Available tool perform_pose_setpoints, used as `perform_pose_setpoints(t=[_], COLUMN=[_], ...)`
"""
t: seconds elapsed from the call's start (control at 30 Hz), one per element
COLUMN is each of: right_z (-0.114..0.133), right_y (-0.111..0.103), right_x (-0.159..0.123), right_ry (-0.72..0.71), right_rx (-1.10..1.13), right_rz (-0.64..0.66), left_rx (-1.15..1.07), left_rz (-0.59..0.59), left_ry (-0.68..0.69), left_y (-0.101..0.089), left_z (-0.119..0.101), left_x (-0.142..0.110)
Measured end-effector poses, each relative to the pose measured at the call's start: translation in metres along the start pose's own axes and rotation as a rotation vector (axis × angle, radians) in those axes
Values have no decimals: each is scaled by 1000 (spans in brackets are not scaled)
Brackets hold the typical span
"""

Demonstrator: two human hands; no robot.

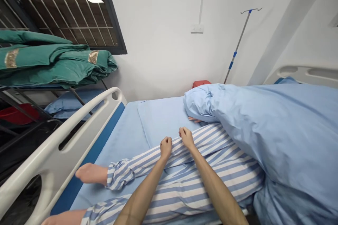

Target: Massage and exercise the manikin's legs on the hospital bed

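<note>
a white wall (155, 31) fills the back of this ward room, and a blue bed sheet (161, 119) runs across the hospital bed below it. mid-frame, the left hand (166, 148) and right hand (187, 137) sit close together on the striped trousers (200, 168) of a person lying on the bed. both are curled into fists, fingers pressed together, pinching folds of the blue-and-white cloth. just beyond them, the lying person's fingers (194, 120) show from under a bunched light-blue quilt (280, 137). a bare foot (91, 174) lies near the white bed rail (60, 151) at left, so a hard pull on the cloth could twist the leg or knock that foot against the rail; a weak pinch could let the folds slip free. at upper left, folded green cloths (52, 61) lie on a metal rack (79, 100) below a barred window (66, 10). their gold patches (93, 57) show a pattern, but no writing can be read. a drip stand (237, 42) leans at upper right, near a wall socket (196, 28).
</note>
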State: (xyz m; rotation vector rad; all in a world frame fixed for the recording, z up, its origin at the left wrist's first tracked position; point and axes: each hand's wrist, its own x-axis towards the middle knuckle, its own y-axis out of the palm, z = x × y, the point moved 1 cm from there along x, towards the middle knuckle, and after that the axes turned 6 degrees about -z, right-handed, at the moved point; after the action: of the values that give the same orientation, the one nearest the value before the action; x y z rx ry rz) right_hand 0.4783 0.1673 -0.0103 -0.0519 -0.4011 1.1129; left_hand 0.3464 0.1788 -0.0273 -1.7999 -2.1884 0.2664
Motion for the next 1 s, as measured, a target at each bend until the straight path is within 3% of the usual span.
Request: perform_pose_setpoints(t=[0.17,0.33,0.43,0.53,0.6,0.7,0.8,0.9,1.0], right_z=[-13,-23,-30,-36,-40,-41,-43,-57,-71], right_y=[-33,-57,-69,-83,-92,-107,-127,-145,-152], right_x=[10,16,20,25,29,40,55,67,70], right_ry=[28,46,55,51,85,53,-29,19,52], right_rx=[-28,25,16,28,46,9,-58,-102,-135], right_rz=[3,-43,-40,-129,-117,-76,-181,-283,-285], left_rx=[-106,-160,-231,-174,-188,-196,-28,23,-12], left_rz=[40,14,97,127,101,134,229,298,380], left_ry=[-7,-13,38,23,28,58,102,119,113], left_y=[31,71,100,124,136,148,155,155,146], left_z=[-8,-40,-56,-59,-60,-64,-68,-69,-74], left_x=[-1,9,11,4,-3,-10,-13,-10,-13])
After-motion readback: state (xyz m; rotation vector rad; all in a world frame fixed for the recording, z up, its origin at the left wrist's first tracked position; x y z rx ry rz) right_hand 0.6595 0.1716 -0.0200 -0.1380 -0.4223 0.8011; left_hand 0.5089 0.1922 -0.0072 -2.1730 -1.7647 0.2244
